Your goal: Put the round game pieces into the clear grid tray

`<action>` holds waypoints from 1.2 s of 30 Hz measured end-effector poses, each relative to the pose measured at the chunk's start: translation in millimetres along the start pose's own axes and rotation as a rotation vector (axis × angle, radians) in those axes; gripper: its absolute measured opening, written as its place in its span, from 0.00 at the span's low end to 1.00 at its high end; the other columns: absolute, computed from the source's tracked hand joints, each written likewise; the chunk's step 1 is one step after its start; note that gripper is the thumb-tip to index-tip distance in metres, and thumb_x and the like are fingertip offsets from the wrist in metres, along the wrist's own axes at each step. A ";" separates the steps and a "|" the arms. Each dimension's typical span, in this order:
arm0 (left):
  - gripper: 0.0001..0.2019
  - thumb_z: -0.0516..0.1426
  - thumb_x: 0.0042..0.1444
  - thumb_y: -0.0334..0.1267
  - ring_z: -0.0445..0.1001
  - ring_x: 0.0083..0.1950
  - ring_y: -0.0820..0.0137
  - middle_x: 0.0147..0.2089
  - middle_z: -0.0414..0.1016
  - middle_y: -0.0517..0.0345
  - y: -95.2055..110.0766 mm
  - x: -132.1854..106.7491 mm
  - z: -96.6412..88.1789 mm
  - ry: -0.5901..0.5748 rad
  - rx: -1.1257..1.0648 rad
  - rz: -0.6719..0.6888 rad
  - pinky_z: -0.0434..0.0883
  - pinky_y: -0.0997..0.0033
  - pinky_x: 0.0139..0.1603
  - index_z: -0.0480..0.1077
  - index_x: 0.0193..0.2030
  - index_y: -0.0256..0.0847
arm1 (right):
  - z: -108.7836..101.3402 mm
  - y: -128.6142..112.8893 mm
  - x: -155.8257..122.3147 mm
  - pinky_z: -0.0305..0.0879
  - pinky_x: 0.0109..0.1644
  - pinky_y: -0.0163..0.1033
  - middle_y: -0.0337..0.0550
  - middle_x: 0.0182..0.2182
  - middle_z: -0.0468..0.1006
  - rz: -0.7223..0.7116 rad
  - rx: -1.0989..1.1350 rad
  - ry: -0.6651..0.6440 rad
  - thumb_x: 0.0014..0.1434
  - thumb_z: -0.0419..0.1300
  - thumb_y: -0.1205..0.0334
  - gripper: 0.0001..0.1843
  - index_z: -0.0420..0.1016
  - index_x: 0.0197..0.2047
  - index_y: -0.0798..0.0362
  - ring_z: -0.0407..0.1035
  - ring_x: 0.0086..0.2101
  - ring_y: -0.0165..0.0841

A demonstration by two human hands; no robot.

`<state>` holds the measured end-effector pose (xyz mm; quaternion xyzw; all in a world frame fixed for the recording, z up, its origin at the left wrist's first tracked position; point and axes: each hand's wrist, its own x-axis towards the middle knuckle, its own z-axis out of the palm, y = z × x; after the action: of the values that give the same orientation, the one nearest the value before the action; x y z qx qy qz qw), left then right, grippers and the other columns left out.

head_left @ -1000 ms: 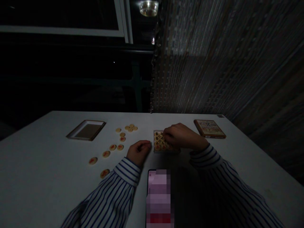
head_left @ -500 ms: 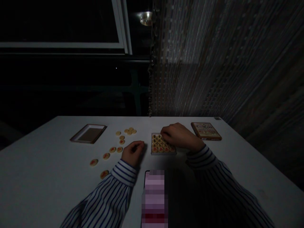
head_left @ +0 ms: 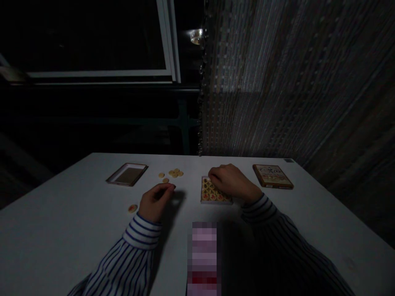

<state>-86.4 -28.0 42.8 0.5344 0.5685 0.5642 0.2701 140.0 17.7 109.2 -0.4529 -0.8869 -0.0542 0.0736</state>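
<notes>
A small shallow box (head_left: 206, 200) filled with round pale game discs bearing red and dark marks lies on the white table (head_left: 61, 230). My right hand (head_left: 231, 183) rests on the box's far right part, fingers curled over the discs. Off to the left, my left hand (head_left: 156, 200) hovers over loose discs with its fingers bunched; whether it pinches a disc is hidden. Several loose discs (head_left: 174, 173) lie beyond it, and one disc (head_left: 132, 208) lies to its left. Both arms wear blue-striped sleeves.
An empty tray-like box half (head_left: 126, 174) sits at the far left. A printed box lid (head_left: 272, 176) lies at the far right. A phone (head_left: 203, 259) with a lit screen lies near the front edge. A beaded curtain (head_left: 277, 82) hangs behind the table.
My left hand has moved left, away from the box, and now covers the loose discs that lay in a row there. My right hand stays on the box.
</notes>
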 end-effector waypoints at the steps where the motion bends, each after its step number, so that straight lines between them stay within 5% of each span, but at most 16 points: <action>1: 0.14 0.58 0.41 0.46 0.73 0.33 0.68 0.30 0.75 0.54 -0.2 -0.3 -6.7 0.007 0.001 0.001 0.69 0.68 0.39 0.72 0.30 0.36 | -0.2 -2.2 0.3 0.53 0.40 0.36 0.47 0.35 0.75 0.007 0.017 0.005 0.60 0.41 0.59 0.19 0.71 0.40 0.54 0.67 0.37 0.34; 16: 0.13 0.56 0.43 0.47 0.72 0.30 0.69 0.27 0.75 0.57 -20.6 -18.7 -76.5 0.144 0.291 0.050 0.68 0.73 0.32 0.71 0.28 0.39 | 1.1 -40.4 2.0 0.54 0.41 0.33 0.43 0.35 0.74 -0.028 0.200 0.041 0.59 0.43 0.60 0.16 0.71 0.39 0.52 0.65 0.36 0.30; 25: 0.13 0.54 0.45 0.47 0.74 0.36 0.66 0.32 0.76 0.53 -69.5 -30.4 -88.0 0.169 0.269 0.094 0.70 0.67 0.41 0.71 0.29 0.38 | 3.9 -87.8 21.9 0.52 0.42 0.35 0.45 0.36 0.74 -0.194 0.140 -0.051 0.60 0.41 0.60 0.18 0.71 0.39 0.54 0.65 0.38 0.32; 36: 0.13 0.56 0.45 0.42 0.72 0.40 0.66 0.37 0.75 0.52 -88.1 -36.5 -90.4 -0.045 0.570 0.471 0.70 0.64 0.42 0.70 0.37 0.40 | 50.8 -135.6 44.2 0.55 0.41 0.36 0.45 0.36 0.73 -0.357 0.149 -0.128 0.58 0.44 0.61 0.15 0.70 0.38 0.55 0.65 0.38 0.33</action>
<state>-185.0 -74.9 -30.3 0.7166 0.5583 0.4179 -0.0142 0.2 -18.1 63.2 -0.2843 -0.9575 0.0282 0.0396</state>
